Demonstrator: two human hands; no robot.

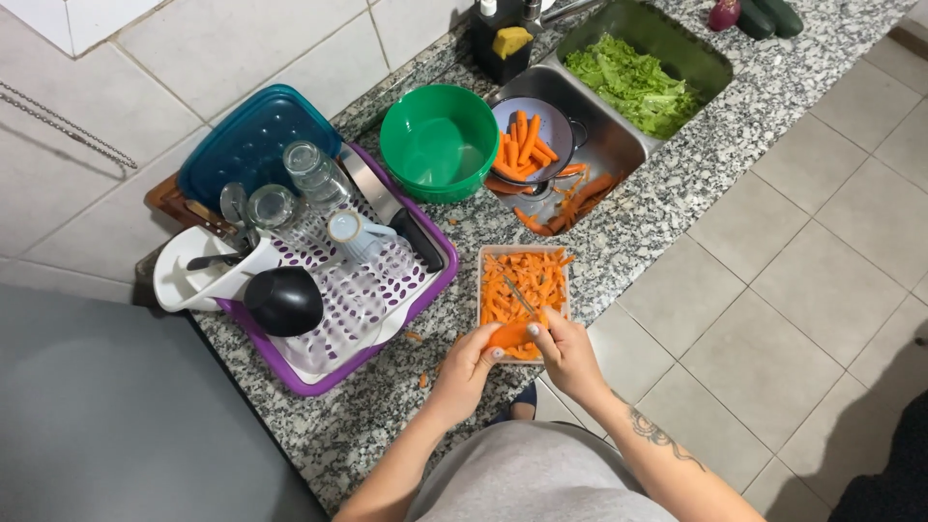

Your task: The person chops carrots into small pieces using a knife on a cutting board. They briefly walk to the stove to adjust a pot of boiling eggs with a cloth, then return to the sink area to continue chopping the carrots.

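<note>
Speckled granite counter (667,208) fills mid-frame. Low centre, left hand (466,369) curls its fingers round a carrot (509,334) over the peel-filled tray (524,287); right hand (565,353) pinches a thin blade (515,292), handle hidden.

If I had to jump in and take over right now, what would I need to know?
Left hand: holds a carrot piece at the near edge of the cutting board.
Right hand: grips a knife, blade across the board.
Done: cut carrot sticks cover the board.
Left: whole peeled carrots wait in a colander in the sink; peelings lie at the sink edge.
Nearby: an empty green bowl, lettuce in the far basin, a dish rack on the left.
</note>
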